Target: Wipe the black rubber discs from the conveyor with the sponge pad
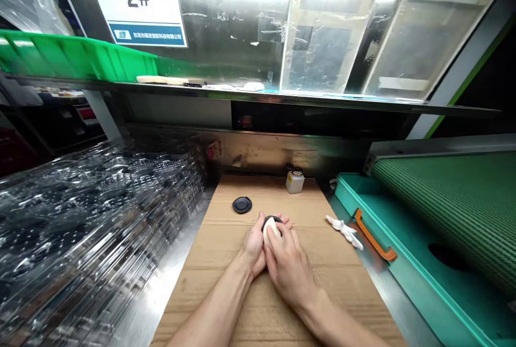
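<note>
Both hands meet over the middle of a sheet of brown cardboard (226,261). My left hand (253,245) is curled around a small round black part (269,221), holding it from the left side. My right hand (287,261) lies over the left one and presses a small white pad or cloth (269,230) against the black part. A second round black part (242,205) lies flat on the cardboard just left of and beyond the hands.
Stacked clear plastic trays (92,229) fill the left. A small white bottle (295,180) stands at the cardboard's far edge. A crumpled white cloth (345,230) lies to the right, beside a teal bin (355,196) with an orange handle (373,239) and a green conveyor belt (455,202). Green tray (72,57) on the upper shelf.
</note>
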`<state>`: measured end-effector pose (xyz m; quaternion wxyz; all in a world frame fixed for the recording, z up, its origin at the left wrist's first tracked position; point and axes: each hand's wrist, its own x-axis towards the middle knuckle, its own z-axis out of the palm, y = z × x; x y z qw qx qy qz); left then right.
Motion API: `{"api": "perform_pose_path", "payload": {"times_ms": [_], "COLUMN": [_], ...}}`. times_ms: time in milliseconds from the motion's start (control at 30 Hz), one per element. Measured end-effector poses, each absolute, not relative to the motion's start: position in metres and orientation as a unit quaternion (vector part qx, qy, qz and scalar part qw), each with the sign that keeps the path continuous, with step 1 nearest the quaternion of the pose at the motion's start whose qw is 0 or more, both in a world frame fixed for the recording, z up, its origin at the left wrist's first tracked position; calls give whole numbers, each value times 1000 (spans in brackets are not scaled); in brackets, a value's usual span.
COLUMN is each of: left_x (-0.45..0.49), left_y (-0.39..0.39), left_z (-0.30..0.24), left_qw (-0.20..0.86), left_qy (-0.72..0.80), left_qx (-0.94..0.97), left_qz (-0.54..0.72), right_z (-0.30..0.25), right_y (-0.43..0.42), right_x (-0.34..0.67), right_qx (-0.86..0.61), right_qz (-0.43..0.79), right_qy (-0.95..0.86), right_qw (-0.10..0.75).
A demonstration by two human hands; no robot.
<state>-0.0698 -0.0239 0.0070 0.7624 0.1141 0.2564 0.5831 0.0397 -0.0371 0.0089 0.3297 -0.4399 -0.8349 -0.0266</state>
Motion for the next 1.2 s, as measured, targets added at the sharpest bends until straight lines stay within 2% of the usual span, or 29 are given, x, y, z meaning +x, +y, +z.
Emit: {"api": "perform_pose_path", "payload": {"times_ms": [133,267,500,600,700,800,933,1067,1133,1200], "left_x": [-72,-73,-72,-67,-61,-60,-62,-60,-60,-61], "left_y": [-23,-23,-22,-23,-26,-28,-28,-27,-27,-27], "left_z": [7,7,7,7,8,8,9,9,9,9], "left_qw": [754,768,747,752,741,729,737,738,731,722], "left_qy": [261,246,248,245,269,304,305,302,306,303], "left_qx": [138,146,129,150,173,181,183,189,179,164], "left_qz": [587,573,603,593,590,586,575,573,583,600], "right_z": [3,4,20,20,17,18,25,30,29,27], "right_y": [-23,-17,-25,-22,-20,-18,-13,-17,-21,-23], "right_x": [49,61,72,68,62,64,79,79,69,60], "right_qx": [-486,-494,-426,-401,-388,-394,-461,-521,-508,-493], "right_qz": [-6,94,278,362,405,432,344,179,138,103], "right_qy": [-788,-757,-775,-748,-714,-718,-767,-770,-778,-800], "right_qw": [377,417,376,386,418,377,286,322,342,326]}}
